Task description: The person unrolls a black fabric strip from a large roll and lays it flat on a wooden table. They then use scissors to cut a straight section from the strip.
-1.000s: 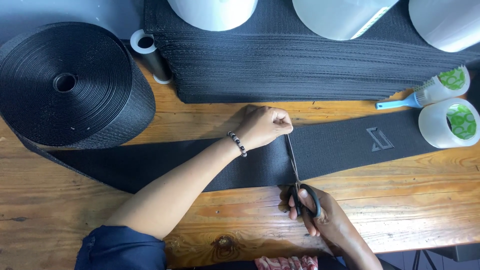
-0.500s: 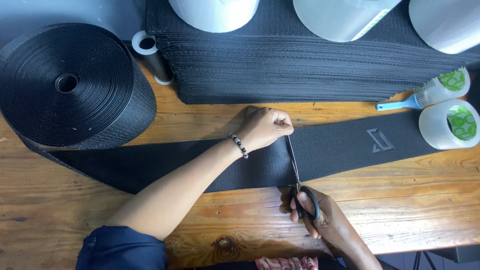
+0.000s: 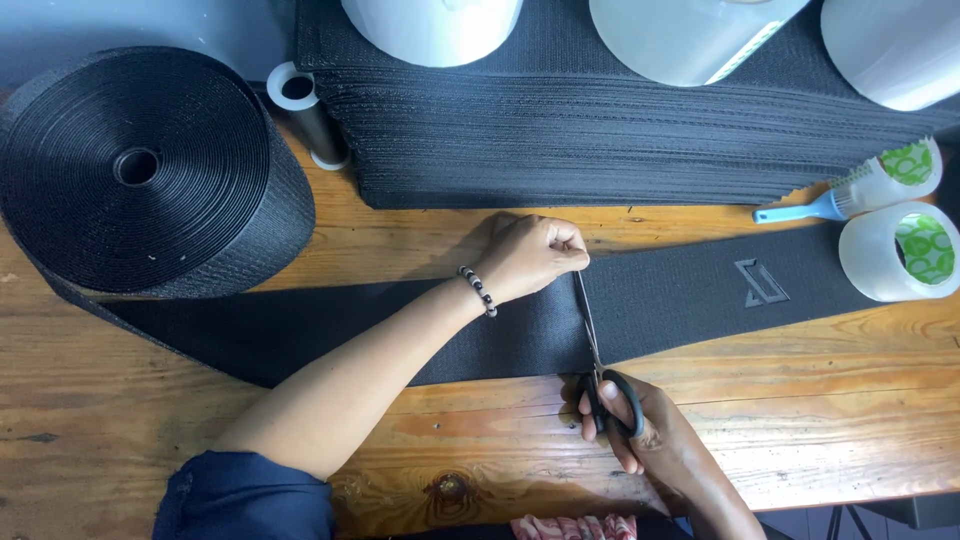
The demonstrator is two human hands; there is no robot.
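Scissors [image 3: 590, 335] are sitting slightly farther across the black webbing strip [image 3: 420, 325] than a second ago. Going left to right: a large webbing roll [image 3: 140, 170] is lying on the wooden tabletop [image 3: 200, 440]; the left hand [image 3: 535, 255] is pinching the strip's far edge, grip closed; the right hand [image 3: 640, 430] is clamped on the scissor handles, partly hiding them; tape rolls [image 3: 900, 250] are sitting at the far right.

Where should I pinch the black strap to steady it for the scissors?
Grip the strap at its far edge, just left of the scissors, coming from above as the left hand does. The band lies flat across the wooden table and the blades cross its width, so holding beside them probably keeps it taut. The right hand works the handles.
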